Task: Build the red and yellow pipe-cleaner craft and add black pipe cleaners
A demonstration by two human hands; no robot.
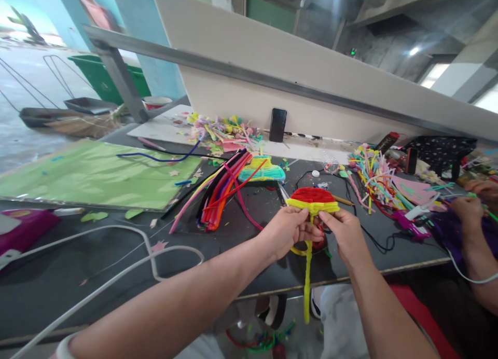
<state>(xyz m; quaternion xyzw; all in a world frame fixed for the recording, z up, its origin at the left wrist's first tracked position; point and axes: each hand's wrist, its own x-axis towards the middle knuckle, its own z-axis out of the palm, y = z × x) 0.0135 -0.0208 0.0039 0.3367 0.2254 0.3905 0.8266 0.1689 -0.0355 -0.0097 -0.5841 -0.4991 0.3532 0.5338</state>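
Observation:
Between my two hands is a pipe cleaner piece [313,195], a red half-round with a yellow band along its lower edge. A yellow pipe cleaner [307,286] hangs down from its middle past the table edge. My left hand [290,229] pinches the piece at its lower left, and my right hand [344,232] pinches it at the lower right. Just behind my left hand lie scissors [282,194], partly hidden. Further left sits a bundle of loose pipe cleaners [221,193] in red, orange, purple and black. Beyond it lies a yellow and turquoise pipe cleaner piece [261,171].
A green sheet [97,175] covers the table's left part, with a purple glue gun [27,232] and white cord before it. A phone [277,124] leans on the back board. Scrap piles [373,172] lie behind. At right are a co-worker's hands [469,211].

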